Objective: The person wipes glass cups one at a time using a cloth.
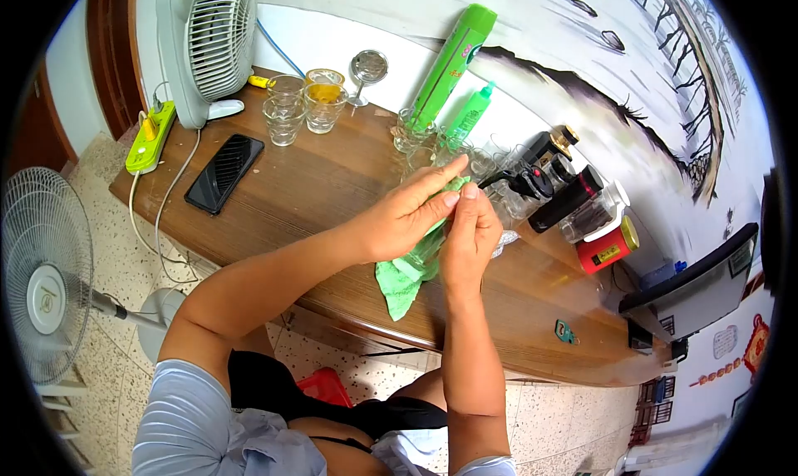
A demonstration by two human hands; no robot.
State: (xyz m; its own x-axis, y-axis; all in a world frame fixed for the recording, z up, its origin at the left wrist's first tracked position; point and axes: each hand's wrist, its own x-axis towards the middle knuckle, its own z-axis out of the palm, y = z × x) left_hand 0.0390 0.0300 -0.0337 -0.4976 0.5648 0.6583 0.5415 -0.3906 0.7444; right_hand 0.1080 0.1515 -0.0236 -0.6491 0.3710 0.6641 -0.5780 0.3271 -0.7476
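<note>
Green cloth (399, 291), head view: bunched between the person's hands above the table's near edge, left of that edge's middle, its loose corner hanging low towards the edge. Clear glass (425, 253) shows against the cloth, partly hidden by fingers. Left hand (409, 217): fingers fairly straight and together, thumb laid over, a fold of cloth caught between. Right hand (470, 241): fingers bent, thumb and forefinger closed at the cloth, thumb tips of both hands close together; how much of its grip falls on the glass, cannot tell. Wooden table (312, 189) carries the rest. Near its left edge, a dark phone (224, 174) and a yellow-green power strip (150, 142); at the far left corner, a pale fan (220, 39). Along the far edge, clear tumblers (283, 129), a round metal piece on a stem (369, 67), a tall green can (453, 69) and a green bottle (470, 114). Further right, a dark cylinder (568, 200), a white-handled jug (595, 212) and a red tin (608, 247). Small teal object (566, 331) lies towards the near edge, on the right.
</note>
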